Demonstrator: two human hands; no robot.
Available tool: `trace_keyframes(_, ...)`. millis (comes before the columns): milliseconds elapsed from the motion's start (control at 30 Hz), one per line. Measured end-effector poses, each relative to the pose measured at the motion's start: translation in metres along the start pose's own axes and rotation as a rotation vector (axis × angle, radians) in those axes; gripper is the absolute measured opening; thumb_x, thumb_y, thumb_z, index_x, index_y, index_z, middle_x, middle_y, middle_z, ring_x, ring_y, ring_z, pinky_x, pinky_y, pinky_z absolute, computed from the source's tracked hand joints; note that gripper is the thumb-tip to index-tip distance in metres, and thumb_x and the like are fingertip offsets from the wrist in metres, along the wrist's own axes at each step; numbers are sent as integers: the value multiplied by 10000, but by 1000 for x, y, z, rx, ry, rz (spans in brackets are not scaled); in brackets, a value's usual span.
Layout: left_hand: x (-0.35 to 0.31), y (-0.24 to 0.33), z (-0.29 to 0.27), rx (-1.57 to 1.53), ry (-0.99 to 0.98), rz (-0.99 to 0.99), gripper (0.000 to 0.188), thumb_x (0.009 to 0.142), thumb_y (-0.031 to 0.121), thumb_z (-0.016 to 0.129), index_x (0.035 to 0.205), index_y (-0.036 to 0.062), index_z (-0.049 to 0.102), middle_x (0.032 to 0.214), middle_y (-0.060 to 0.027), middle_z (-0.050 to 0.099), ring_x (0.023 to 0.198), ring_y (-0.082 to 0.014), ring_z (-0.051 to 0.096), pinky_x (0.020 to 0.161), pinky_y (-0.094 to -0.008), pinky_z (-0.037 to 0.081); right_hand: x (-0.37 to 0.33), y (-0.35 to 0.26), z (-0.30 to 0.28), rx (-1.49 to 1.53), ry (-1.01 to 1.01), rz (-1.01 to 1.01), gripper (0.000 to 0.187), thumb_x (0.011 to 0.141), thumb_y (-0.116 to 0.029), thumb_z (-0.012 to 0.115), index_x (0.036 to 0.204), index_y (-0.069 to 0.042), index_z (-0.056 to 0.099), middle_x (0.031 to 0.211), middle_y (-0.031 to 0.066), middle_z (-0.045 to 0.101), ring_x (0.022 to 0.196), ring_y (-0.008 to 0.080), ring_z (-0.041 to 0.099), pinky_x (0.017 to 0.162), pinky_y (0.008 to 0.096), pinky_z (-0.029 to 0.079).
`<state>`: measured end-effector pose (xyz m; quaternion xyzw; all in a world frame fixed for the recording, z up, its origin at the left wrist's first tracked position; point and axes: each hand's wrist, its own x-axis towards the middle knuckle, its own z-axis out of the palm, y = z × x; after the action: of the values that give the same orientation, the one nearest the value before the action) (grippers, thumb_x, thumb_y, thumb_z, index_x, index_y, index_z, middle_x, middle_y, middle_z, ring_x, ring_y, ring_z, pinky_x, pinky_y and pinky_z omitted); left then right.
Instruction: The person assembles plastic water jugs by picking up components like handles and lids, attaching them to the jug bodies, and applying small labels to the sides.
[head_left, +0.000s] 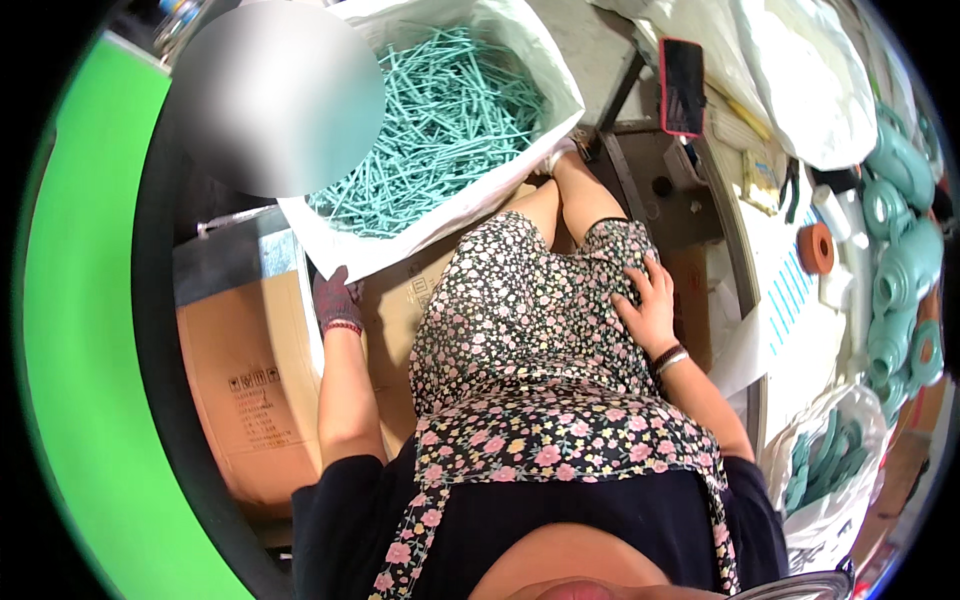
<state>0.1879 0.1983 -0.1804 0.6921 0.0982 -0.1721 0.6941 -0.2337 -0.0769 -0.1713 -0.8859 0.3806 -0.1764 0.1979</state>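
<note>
My left hand (338, 300) wears a dark glove and is beside the near corner of a white-lined box (345, 255). Its fingers point forward, with nothing visible in them. That box is heaped with thin teal plastic sticks (450, 120). Bare and with fingers spread, my right hand (650, 310) rests on the floral apron (500, 310) over my thigh, holding nothing.
A closed cardboard box (250, 390) stands left of my left arm. On the right, a worktable (725, 220) carries a phone (682, 88), an orange-brown roll (815, 248) and teal plastic parts (905, 250). A white bag (860, 420) holds more teal pieces. A grey blurred disc hides the upper left.
</note>
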Motion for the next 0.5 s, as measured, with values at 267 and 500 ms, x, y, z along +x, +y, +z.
trace_keyframes(267, 56, 13, 18, -270, 92, -262, 89, 903, 140, 602, 874, 63, 568, 603, -5, 510, 431, -105, 391, 581, -289, 541, 2, -3, -7, -6, -21, 95, 465, 756, -305, 704, 1185, -149, 611, 1412, 165, 413, 1319, 386, 337, 1081, 491, 311)
trace_keyframes(500, 77, 48, 4, -166, 36, -256, 323, 969, 212, 480, 1176, -32, 520, 1059, -148, 630, 901, -217, 609, 724, -305, 546, -13, -9, -22, 12, 35, 89, 461, 767, -318, 695, 1195, -179, 594, 1426, 138, 403, 1340, 383, 319, 1091, 502, 294)
